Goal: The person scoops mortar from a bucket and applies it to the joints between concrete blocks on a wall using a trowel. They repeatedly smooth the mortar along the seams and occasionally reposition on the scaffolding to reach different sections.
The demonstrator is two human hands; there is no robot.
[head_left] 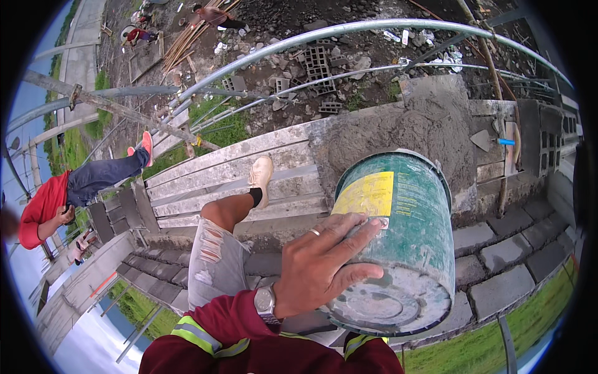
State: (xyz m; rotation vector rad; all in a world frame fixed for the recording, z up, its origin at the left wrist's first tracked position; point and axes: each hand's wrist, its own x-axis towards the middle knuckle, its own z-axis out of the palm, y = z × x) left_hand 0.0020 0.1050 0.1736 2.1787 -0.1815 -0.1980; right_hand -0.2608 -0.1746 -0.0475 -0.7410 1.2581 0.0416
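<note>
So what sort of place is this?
Most likely an outdoor building site, seen from up on scaffolding: metal scaffold pipes, a heap of wet-looking mortar and rows of grey blocks all suggest it.

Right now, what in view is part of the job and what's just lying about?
Likely the job:
green bucket, tipped, left hand on it
wet grey mix
blue-handled trowel

Apparently lying about:
loose hollow blocks
wooden poles
white litter

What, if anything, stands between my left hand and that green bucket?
Nothing visible does: your left hand lies against the green bucket, fingertips beside its yellow label. Your right hand is out of view, so I can't judge its side.
</note>
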